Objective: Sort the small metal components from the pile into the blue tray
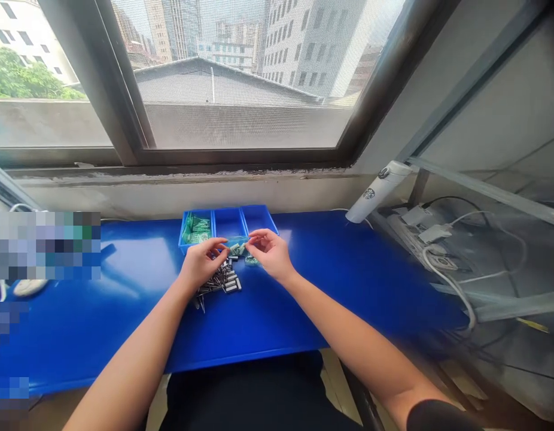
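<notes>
Between my hands is a small clear plastic bag (236, 248) with pale green pieces in it. My left hand (203, 261) pinches its left side, fingers curled. From the right, my right hand (273, 256) holds the other edge between thumb and fingers. Below the bag lies a pile of small metal parts (218, 280), some thin and pointed, others short silvery cylinders; my left hand partly covers it. Another green packet (252, 260) rests on the table under my right hand. Just behind, a blue three-part tray (180, 239) has green pieces in its left compartment.
The blue table (259, 323) runs along the wall below a window (241, 149). A white bottle (378, 193) leans at the back right, near power strips and cables (432, 233). At the left, a blurred-out area hides part of the table.
</notes>
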Action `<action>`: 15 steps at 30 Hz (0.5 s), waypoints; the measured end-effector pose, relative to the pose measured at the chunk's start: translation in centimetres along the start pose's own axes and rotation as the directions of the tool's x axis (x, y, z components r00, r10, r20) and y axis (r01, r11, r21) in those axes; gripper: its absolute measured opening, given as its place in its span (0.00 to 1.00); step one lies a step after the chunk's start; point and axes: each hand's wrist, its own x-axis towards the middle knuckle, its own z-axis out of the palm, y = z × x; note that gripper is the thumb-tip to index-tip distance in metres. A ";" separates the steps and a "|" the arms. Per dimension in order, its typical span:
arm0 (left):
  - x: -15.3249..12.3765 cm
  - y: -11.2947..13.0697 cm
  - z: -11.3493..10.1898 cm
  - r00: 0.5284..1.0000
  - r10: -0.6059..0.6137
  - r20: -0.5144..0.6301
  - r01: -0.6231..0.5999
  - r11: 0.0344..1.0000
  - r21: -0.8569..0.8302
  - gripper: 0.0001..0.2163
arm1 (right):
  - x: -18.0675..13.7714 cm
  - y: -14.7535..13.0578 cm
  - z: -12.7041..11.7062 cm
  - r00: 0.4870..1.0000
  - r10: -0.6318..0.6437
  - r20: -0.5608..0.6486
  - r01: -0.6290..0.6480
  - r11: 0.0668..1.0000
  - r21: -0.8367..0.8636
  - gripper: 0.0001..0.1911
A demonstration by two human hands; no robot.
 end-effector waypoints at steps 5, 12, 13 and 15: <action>0.1 0.3 -0.2 1.000 -0.011 0.008 0.011 1.000 0.018 0.07 | 0.0 0.0 0.1 1.000 0.010 0.026 -0.011 0.999 0.035 0.16; 0.2 0.7 -0.4 0.999 -0.031 0.021 0.030 0.999 0.034 0.06 | 0.1 0.3 0.0 0.995 0.065 0.080 -0.068 0.997 0.043 0.22; 0.2 0.7 -0.4 0.999 -0.033 0.020 0.032 0.999 0.033 0.06 | 0.1 0.3 0.0 0.994 0.070 0.088 -0.073 0.997 0.034 0.21; 0.2 0.7 -0.4 0.999 -0.032 0.015 0.032 0.999 0.034 0.06 | 0.0 0.3 -0.1 0.992 0.078 0.097 -0.080 0.997 0.012 0.19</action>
